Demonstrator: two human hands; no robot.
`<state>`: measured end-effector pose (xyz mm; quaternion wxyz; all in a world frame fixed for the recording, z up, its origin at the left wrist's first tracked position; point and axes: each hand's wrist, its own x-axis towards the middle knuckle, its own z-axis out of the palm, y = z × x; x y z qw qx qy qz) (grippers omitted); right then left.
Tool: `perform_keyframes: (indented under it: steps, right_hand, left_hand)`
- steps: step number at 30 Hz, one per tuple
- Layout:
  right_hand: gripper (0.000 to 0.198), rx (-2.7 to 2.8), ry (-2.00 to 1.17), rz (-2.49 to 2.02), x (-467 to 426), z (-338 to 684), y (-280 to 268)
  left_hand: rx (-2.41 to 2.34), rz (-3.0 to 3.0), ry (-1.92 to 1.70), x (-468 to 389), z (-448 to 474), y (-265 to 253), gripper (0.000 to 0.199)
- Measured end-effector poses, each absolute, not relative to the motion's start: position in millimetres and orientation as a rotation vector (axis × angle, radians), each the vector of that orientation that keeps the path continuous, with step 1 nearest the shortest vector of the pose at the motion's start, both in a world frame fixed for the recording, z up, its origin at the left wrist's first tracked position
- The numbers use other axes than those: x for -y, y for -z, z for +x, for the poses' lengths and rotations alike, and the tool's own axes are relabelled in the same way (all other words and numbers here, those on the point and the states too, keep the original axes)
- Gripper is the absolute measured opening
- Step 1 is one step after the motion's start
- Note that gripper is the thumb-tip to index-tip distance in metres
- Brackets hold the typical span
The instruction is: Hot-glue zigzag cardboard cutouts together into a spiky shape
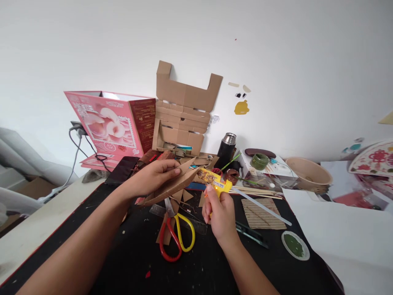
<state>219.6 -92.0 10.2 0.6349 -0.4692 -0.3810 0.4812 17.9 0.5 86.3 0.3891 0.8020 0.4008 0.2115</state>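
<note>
Scissors (176,235) on mat (190,266) — below glue gun (215,182)

Matt brown cardboard piece (172,186); glossy yellow plastic glue gun (215,183); matt black mat (196,262).

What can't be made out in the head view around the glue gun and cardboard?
- Glue gun nozzle tip: head view, hidden behind the cardboard piece in the left hand.
- Gun handle and trigger: covered by the right hand.
- Scissors blades: tips hidden under the cardboard.
- Print on the pink box: too small to read.
</note>
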Motion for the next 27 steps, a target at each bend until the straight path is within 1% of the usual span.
perform_keyframes:
  steps: [18, 27]
  right_hand:
    - [0.064, 0.841, -1.094, -1.084, 92.0, 219.4, -12.2]
    - [0.069, 0.807, -1.091, -1.114, 91.4, 219.1, -13.2]
  left_hand:
    - [-1.028, 2.083, -0.501, -3.9, 16.4, -81.1, 0.045]
    - [-1.028, 2.11, -0.526, -2.8, 16.1, -81.6, 0.044]
